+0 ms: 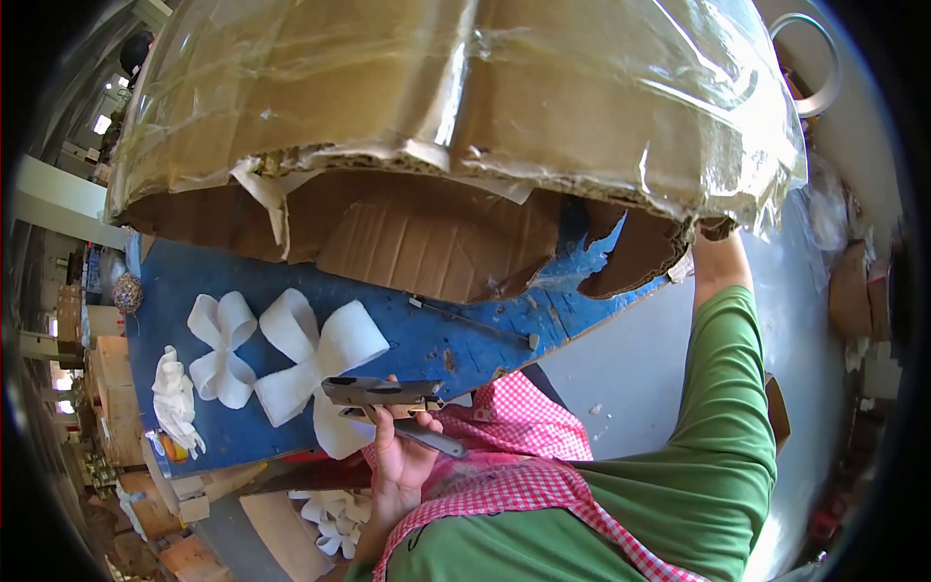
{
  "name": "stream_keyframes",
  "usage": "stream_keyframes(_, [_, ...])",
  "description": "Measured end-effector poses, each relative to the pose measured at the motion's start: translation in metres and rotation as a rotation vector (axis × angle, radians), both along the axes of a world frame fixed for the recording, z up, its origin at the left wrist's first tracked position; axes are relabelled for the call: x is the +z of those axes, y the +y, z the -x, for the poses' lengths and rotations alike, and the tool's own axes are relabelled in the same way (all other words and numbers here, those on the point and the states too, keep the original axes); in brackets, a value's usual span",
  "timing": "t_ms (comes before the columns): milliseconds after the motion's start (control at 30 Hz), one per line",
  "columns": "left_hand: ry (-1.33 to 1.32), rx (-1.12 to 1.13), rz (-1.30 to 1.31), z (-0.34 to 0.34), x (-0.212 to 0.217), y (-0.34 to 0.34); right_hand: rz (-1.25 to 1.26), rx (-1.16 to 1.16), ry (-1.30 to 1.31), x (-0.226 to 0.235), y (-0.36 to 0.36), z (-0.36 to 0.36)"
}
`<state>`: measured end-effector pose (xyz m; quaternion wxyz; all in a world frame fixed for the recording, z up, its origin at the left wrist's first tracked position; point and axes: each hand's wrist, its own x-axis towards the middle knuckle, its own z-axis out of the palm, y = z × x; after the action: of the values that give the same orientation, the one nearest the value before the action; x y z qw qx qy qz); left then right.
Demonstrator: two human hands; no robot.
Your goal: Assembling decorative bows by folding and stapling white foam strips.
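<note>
My left hand (400, 456) is closed around the handles of a pair of large grey metal scissors (388, 398), held sideways just above the near edge of a blue table (407, 335). My right hand (715, 231) reaches up at the right, in a green sleeve, and grips the torn lower edge of a big cardboard box (465, 97) wrapped in clear plastic film; most of that hand is hidden by the box. White ribbon bows (301, 354) lie on the blue table just left of the scissors.
A smaller white bow (221, 349) and a bunched white ribbon (175, 398) lie further left on the table. More white bows (335, 519) sit below the table. Wooden blocks (112, 388) stack at the left. A pale floor (640, 359) stretches to the right, with clutter along the far right wall.
</note>
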<state>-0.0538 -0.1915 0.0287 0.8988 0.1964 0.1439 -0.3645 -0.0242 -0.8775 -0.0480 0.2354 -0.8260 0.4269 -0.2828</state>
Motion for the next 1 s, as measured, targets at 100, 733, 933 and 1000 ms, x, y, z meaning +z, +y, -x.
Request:
stream_keyframes(100, [-0.007, 0.002, 0.008, 0.0, 0.0, 0.0, -0.042, 0.01, 0.025, 0.007, 0.008, 0.0])
stream_keyframes(733, [-0.021, -0.013, -0.009, 0.006, 0.001, -0.003, -0.183, 0.005, 0.087, 0.068, 0.058, -0.021])
stream_keyframes(933, [-0.03, -0.036, -0.009, 0.004, 0.0, -0.006, 0.14, -0.067, 0.056, 0.075, 0.057, -0.018])
stream_keyframes(1000, [-0.03, -0.038, -0.011, 0.003, 0.0, -0.007, 0.236, -0.074, 0.044, 0.069, 0.05, -0.02])
